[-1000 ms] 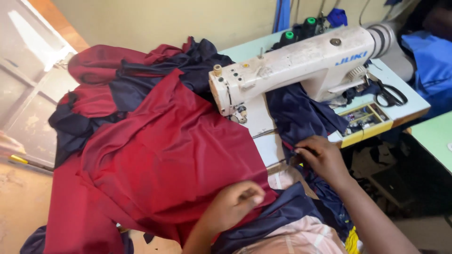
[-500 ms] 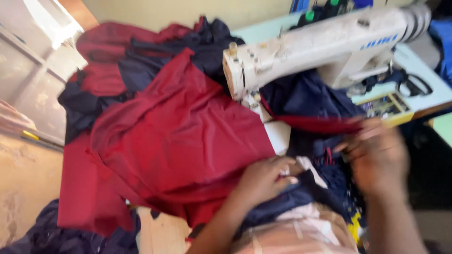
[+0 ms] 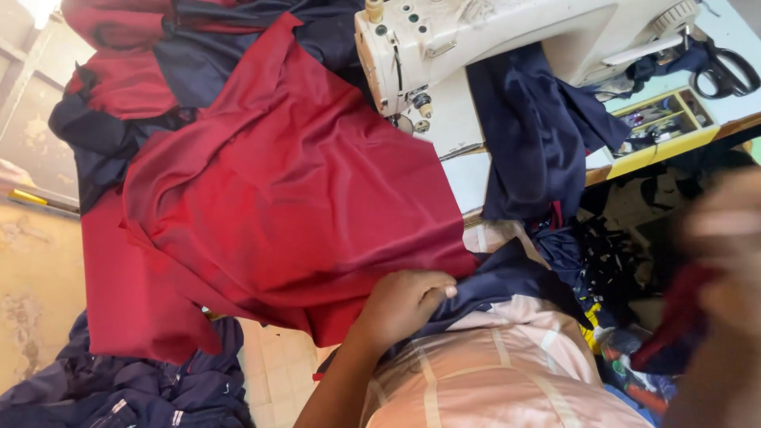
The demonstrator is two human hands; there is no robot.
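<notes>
Big red fabric [image 3: 277, 190] drapes off the table [image 3: 468, 178] by the white sewing machine [image 3: 476, 40]. Navy cloth [image 3: 531, 135] hangs under the machine arm. Left hand [image 3: 404, 305] closed, pinching the red fabric's lower edge. Right hand [image 3: 725, 261] blurred near the right edge, grip unclear. Scissors [image 3: 721, 71] top right.

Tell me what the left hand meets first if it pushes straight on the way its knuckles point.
The left hand, gripping dark navy fabric beside the red cloth, points toward the white sewing machine; likely more navy fabric first, though depth is unclear.
</notes>
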